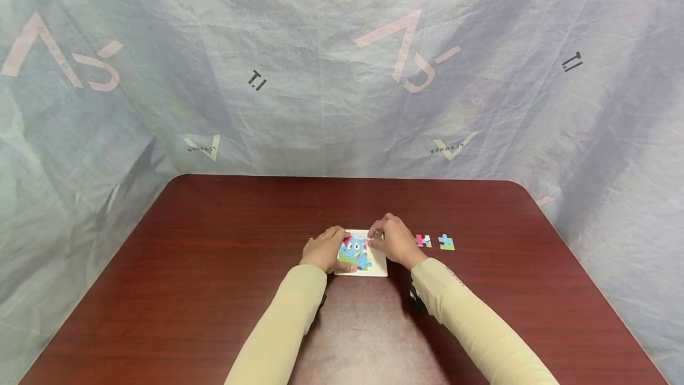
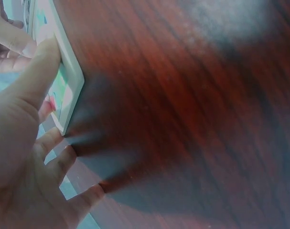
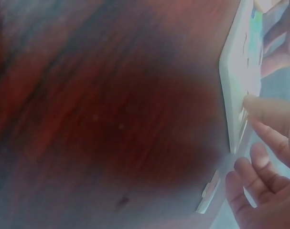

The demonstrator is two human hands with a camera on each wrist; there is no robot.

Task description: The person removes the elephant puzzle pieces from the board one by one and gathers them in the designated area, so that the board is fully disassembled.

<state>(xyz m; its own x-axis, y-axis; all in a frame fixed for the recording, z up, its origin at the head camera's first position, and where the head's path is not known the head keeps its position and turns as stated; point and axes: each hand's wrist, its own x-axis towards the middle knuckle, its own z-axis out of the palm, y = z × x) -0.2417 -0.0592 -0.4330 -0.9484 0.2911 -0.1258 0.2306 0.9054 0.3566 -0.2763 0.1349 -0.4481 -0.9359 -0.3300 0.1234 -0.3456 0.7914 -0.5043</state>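
Note:
A white puzzle board (image 1: 378,265) lies on the table, partly filled with joined pieces that show a blue cartoon figure (image 1: 352,249). My left hand (image 1: 323,249) rests at the board's left side, its thumb (image 2: 45,59) lying over the near edge. In the left wrist view its other fingers spread out straight, with tips on the table and by the board's corner. At the board's upper right, my right hand (image 1: 394,241) pinches a small puzzle piece (image 1: 367,242) between thumb and index finger, mostly hidden by them. Its remaining fingers are loosely bent in the right wrist view.
To the right of the board, a pink and white puzzle piece (image 1: 424,241) and a blue and green piece (image 1: 446,242) lie loose on the dark red wooden table (image 1: 214,242). Grey printed cloth (image 1: 320,106) hangs behind the table and along its sides.

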